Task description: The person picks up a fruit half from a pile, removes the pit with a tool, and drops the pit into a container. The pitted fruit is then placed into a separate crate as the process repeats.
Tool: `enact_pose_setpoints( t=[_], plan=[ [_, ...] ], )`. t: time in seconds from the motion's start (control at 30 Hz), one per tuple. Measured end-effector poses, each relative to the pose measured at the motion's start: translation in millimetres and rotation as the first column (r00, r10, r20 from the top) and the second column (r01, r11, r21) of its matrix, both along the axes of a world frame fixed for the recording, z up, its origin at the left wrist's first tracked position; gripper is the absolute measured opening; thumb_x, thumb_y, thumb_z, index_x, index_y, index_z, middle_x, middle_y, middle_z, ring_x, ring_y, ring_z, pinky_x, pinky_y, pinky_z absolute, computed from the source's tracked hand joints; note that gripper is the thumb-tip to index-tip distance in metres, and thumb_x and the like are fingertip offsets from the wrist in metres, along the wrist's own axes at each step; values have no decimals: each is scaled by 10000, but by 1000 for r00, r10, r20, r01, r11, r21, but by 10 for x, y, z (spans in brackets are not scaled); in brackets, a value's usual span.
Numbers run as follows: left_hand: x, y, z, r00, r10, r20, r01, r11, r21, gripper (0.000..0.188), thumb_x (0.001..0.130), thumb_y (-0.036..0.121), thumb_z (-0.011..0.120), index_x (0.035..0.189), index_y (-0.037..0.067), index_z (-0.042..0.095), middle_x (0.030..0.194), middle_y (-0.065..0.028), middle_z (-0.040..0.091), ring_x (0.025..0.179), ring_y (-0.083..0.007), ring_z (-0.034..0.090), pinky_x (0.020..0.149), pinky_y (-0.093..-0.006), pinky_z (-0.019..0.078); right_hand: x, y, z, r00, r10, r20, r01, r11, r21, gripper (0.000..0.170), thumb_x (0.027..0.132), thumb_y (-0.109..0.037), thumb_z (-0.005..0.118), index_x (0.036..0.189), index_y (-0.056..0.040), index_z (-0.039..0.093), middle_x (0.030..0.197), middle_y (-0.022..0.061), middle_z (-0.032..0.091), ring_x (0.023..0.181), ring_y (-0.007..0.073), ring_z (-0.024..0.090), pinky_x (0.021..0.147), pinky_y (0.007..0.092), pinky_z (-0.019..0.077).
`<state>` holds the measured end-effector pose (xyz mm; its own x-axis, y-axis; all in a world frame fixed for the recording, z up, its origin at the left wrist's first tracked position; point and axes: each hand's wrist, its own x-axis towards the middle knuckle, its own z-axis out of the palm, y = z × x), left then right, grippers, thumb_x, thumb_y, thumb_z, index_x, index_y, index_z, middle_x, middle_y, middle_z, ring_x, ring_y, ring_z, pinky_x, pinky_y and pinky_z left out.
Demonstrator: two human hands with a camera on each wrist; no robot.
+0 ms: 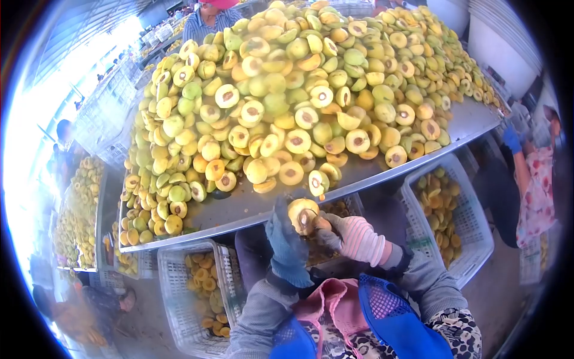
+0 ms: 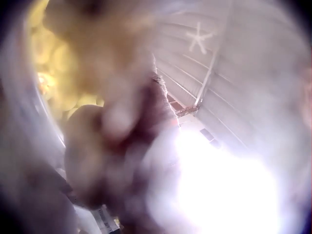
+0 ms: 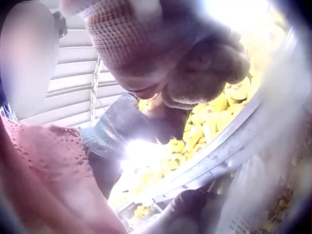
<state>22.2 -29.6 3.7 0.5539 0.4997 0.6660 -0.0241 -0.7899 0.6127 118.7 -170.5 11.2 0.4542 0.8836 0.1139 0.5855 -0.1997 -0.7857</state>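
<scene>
A yellow peach half [image 1: 302, 214], cut side up with a brown middle, is held by my left hand [image 1: 286, 245] in a blue-grey glove, just off the table's front edge. Curled at the peach's right side is my right hand [image 1: 356, 239], in a pink-and-white striped glove with dark fingers. What sits inside its grip is hidden, and I cannot tell what it is. In the right wrist view the right hand's dark gloved fingers [image 3: 209, 73] are bent inward. Blurred shapes of fingers and fruit fill much of the left wrist view.
A big heap of peach halves [image 1: 269, 113] covers the metal table [image 1: 233, 218], which has a raised rim. Beneath its edge stand plastic crates with cut peaches, one on the left [image 1: 173, 287] and one on the right [image 1: 475, 221]. Other people are at the far side and right.
</scene>
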Motion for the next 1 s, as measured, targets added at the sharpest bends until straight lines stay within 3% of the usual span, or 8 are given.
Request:
enact_pose_setpoints(
  t=[0.1,0.3,0.67,0.77,0.8,0.87,0.97,1.0],
  plan=[
    [3,-99,53,995,-78,56,95,890,-445,495,933,245,645,1274,-72,479,998,-198,680,857,-314,697,729,-400,555,-54,-15,9,997,-32,-76,35,999,37,411,981,-381,536,1194,-31,573,757,196,660,699,393,651,620,443,496],
    [-8,-147,112,998,-62,23,65,972,-225,623,866,258,729,1313,-72,446,994,-188,684,835,-311,701,716,-410,560,-115,-6,-42,993,-71,-94,73,997,22,453,986,-458,488,1164,-46,553,779,227,652,751,434,635,660,493,484],
    [-94,35,-237,999,29,-32,-19,958,286,522,911,153,651,1343,-63,455,1067,-228,649,860,-387,665,772,-462,540,-113,-74,-1,980,45,-192,-53,998,-40,428,997,-424,489,1158,-45,603,964,242,672,912,426,637,784,447,507],
    [-86,102,-112,996,-66,65,48,966,255,450,917,136,632,1302,-63,513,1050,-205,669,847,-344,674,771,-426,547,-227,-102,26,681,123,-722,-99,992,76,449,1003,-422,493,1128,-8,613,869,184,685,807,330,673,759,386,517],
    [-72,110,-41,987,-115,111,86,967,241,411,920,124,621,1276,-65,544,1042,-194,679,844,-321,680,769,-408,550,-237,-101,53,682,130,-719,-103,991,80,444,1004,-413,499,1116,0,616,843,141,671,783,273,653,745,361,513],
    [-35,74,94,971,-218,102,231,962,-143,312,918,112,600,1173,-67,619,1005,-167,699,838,-259,683,761,-364,552,-225,-91,105,687,142,-713,-112,990,89,434,1007,-394,511,1094,17,622,792,56,644,735,159,614,717,312,504],
    [-1,1,322,938,-292,184,333,626,-705,264,907,126,579,1042,-74,686,947,-138,716,830,-191,680,753,-309,549,-150,-66,67,988,47,-144,-61,994,-89,407,1009,-378,524,1087,9,625,792,-29,575,759,71,516,695,266,476],
    [13,-6,354,932,-286,224,334,432,-838,267,902,135,573,1002,-77,701,928,-131,719,828,-172,677,751,-292,547,-149,-79,103,888,58,-457,-109,990,-86,384,1007,-376,534,1071,-13,640,723,-35,541,653,72,476,601,260,421]
  ],
)
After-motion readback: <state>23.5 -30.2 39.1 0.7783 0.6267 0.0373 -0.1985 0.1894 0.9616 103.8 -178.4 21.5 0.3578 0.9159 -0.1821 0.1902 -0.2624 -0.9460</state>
